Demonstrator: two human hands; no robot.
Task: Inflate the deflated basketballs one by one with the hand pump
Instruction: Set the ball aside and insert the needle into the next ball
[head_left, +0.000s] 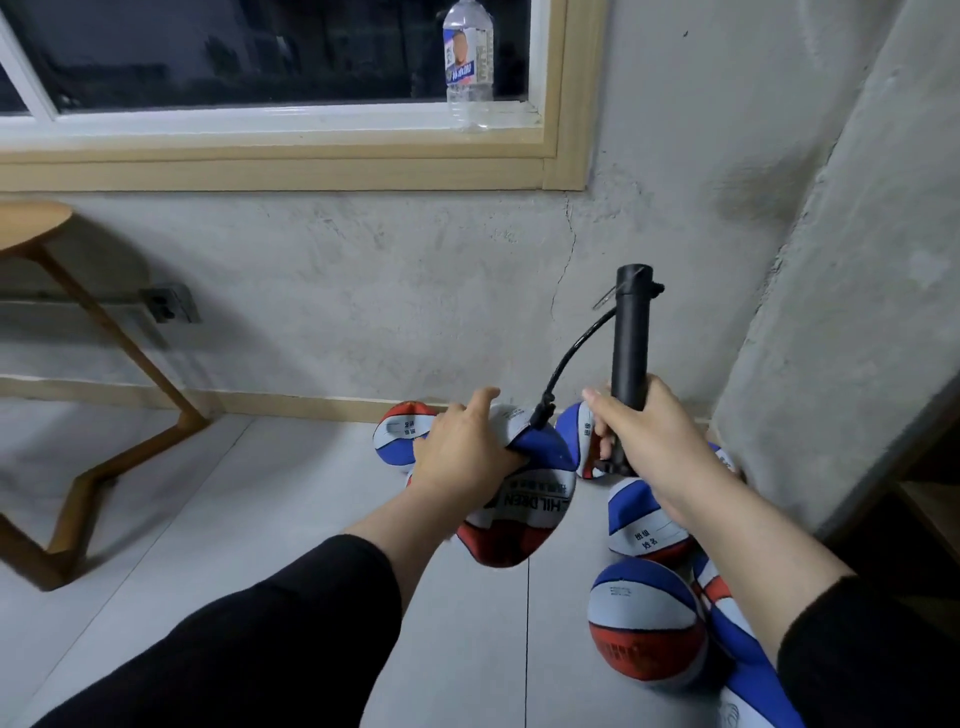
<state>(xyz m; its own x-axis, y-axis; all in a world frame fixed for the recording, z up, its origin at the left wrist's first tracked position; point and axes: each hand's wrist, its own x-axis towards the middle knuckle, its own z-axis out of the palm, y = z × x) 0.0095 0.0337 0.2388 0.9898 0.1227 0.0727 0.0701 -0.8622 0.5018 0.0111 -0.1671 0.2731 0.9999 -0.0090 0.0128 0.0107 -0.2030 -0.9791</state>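
a deflated basketball (519, 499) was held up off the grey floor (260, 493) by the left hand (462, 452), its fingers curled over the crumpled upper edge. the hand pump (629, 343) was gripped upright near its lower end by the right hand (644, 436), fingers wrapped round the barrel. the pump's black hose (566, 353) was seen curving down to the held ball's top. more basketballs (644, 618) were scattered on the floor near the wall (363, 291).

Red-white-blue basketball (514, 499) (black pump (629, 338))
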